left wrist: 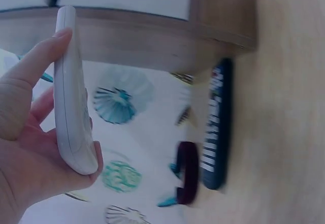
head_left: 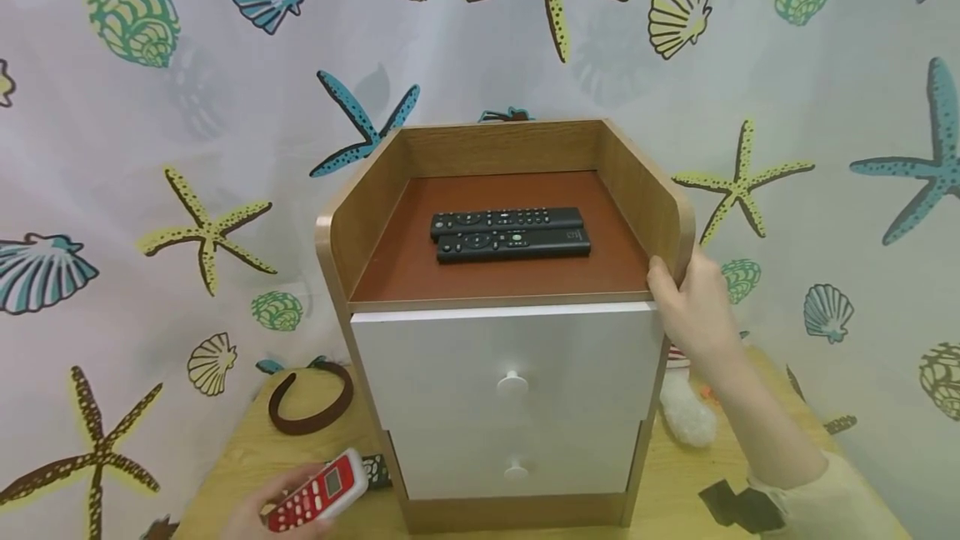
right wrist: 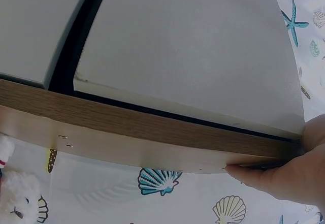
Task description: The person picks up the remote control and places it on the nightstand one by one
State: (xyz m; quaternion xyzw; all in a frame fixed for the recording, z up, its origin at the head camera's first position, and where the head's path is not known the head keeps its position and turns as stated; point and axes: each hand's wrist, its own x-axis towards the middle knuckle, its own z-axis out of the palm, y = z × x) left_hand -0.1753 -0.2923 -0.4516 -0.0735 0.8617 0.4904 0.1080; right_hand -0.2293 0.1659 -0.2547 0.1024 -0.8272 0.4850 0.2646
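My left hand (head_left: 255, 515) holds a red and white remote control (head_left: 318, 494) with a small screen, low at the left of the head view. In the left wrist view its white back and edge (left wrist: 73, 102) show between thumb and fingers. My right hand (head_left: 693, 302) grips the front right edge of a small wooden cabinet (head_left: 648, 190), thumb on the inner side. On the cabinet's brown top lie two black remote controls, the rear one (head_left: 506, 219) touching the front one (head_left: 513, 246). The cabinet has two white drawers, an upper one (head_left: 435, 365) and a lower one (head_left: 442, 465).
Left of the cabinet, a brown headband (head_left: 315, 423) and another dark remote control (left wrist: 218, 127) lie on the wooden table (left wrist: 284, 132). A white plush toy (head_left: 688, 419) is at the right. A curtain (head_left: 480, 32) with shells and starfish hangs behind.
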